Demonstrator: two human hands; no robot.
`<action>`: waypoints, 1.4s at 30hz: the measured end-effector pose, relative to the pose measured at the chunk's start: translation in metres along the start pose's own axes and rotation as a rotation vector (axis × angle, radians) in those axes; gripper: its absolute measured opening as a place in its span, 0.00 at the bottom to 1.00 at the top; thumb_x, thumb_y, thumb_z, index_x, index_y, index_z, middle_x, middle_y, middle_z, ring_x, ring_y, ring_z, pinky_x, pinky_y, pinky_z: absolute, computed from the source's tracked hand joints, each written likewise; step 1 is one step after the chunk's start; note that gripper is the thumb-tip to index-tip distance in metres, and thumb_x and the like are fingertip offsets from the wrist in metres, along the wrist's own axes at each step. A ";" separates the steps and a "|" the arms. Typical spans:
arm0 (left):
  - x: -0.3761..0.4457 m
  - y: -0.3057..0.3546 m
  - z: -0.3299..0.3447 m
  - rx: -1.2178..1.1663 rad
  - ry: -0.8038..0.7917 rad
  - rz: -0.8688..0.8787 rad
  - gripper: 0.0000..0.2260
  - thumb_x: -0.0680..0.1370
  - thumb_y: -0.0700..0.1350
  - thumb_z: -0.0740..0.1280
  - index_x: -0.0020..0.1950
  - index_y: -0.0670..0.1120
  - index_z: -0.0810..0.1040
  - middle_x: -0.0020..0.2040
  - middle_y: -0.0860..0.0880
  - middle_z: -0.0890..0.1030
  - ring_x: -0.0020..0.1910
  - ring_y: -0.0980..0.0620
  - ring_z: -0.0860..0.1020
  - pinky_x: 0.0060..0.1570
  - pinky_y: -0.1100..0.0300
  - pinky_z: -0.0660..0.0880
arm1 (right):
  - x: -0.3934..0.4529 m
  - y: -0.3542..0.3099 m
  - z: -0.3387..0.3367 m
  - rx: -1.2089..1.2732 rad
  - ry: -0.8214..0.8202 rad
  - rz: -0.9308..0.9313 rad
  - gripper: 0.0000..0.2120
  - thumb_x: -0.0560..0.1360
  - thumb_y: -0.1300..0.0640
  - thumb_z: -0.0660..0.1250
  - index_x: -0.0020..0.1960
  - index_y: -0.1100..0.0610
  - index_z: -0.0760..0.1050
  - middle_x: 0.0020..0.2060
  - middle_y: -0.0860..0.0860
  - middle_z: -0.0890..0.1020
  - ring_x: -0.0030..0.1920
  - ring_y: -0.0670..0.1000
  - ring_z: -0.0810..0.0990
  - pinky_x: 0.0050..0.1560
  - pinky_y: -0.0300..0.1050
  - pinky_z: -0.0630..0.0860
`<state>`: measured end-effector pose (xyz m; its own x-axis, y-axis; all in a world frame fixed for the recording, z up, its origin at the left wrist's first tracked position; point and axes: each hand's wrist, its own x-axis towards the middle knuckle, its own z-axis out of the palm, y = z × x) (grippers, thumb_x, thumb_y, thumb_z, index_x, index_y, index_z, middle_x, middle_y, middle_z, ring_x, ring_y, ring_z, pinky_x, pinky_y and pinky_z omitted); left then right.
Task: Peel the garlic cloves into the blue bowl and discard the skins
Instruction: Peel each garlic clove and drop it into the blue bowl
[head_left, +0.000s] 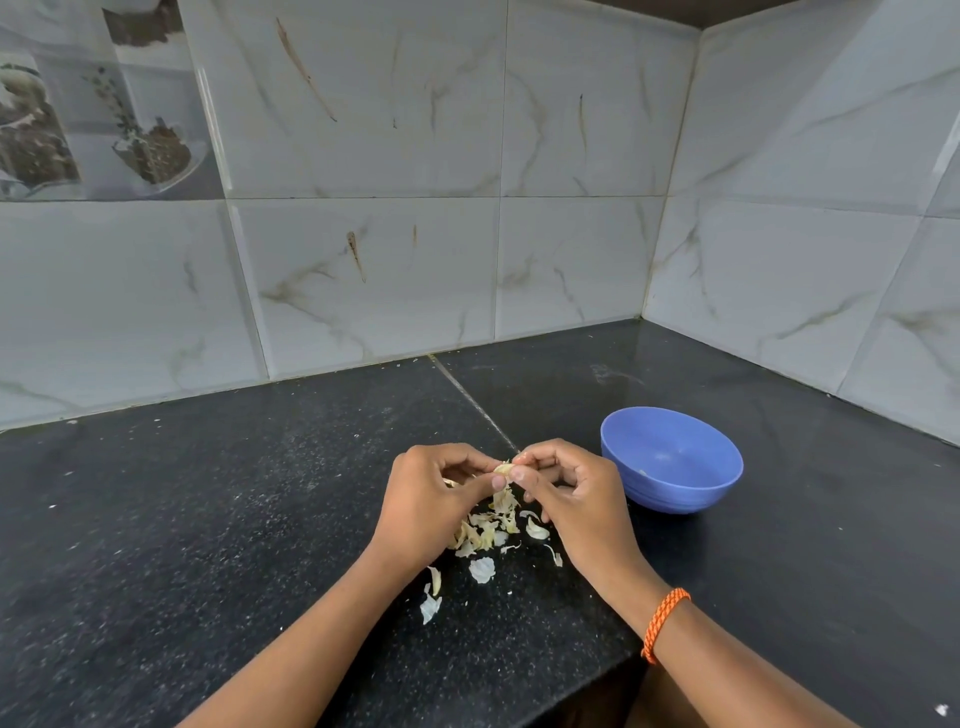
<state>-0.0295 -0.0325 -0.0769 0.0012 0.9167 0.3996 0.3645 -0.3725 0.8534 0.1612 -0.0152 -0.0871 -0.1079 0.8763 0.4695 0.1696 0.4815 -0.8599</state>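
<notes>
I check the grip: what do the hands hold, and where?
A garlic clove, pinched at its ends between the fingertips of left hand and right hand.

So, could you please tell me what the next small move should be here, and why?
Probably pull the loosened skin off the garlic clove, which both the left hand and the right hand pinch above the pile of skins. Papery skin still clings to it, so it is not ready for the blue bowl.

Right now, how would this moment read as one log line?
step: peeling | left hand and right hand: pinching garlic clove | skins: on counter | blue bowl: right, untouched
</notes>
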 end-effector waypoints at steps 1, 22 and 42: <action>0.000 0.000 -0.001 0.003 0.002 -0.004 0.03 0.77 0.45 0.80 0.46 0.53 0.90 0.41 0.54 0.89 0.43 0.52 0.87 0.52 0.44 0.84 | 0.000 0.001 0.000 -0.012 -0.003 -0.002 0.04 0.79 0.61 0.76 0.50 0.53 0.85 0.41 0.47 0.88 0.41 0.51 0.86 0.38 0.36 0.77; 0.000 -0.002 0.001 -0.001 0.062 0.026 0.03 0.78 0.45 0.79 0.47 0.53 0.89 0.42 0.55 0.89 0.42 0.51 0.88 0.48 0.42 0.85 | -0.001 0.003 0.004 -0.175 0.018 -0.139 0.05 0.82 0.60 0.73 0.53 0.50 0.83 0.51 0.44 0.82 0.52 0.50 0.83 0.45 0.40 0.80; -0.002 0.002 0.000 0.034 -0.022 0.038 0.04 0.78 0.47 0.79 0.49 0.57 0.91 0.46 0.58 0.88 0.45 0.54 0.86 0.49 0.51 0.83 | -0.003 0.000 0.002 -0.107 -0.013 -0.042 0.07 0.75 0.51 0.74 0.43 0.55 0.82 0.35 0.47 0.84 0.37 0.47 0.83 0.38 0.43 0.81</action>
<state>-0.0288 -0.0349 -0.0757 0.0359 0.9048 0.4243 0.3956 -0.4028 0.8254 0.1592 -0.0181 -0.0886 -0.1299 0.8554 0.5014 0.2678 0.5172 -0.8129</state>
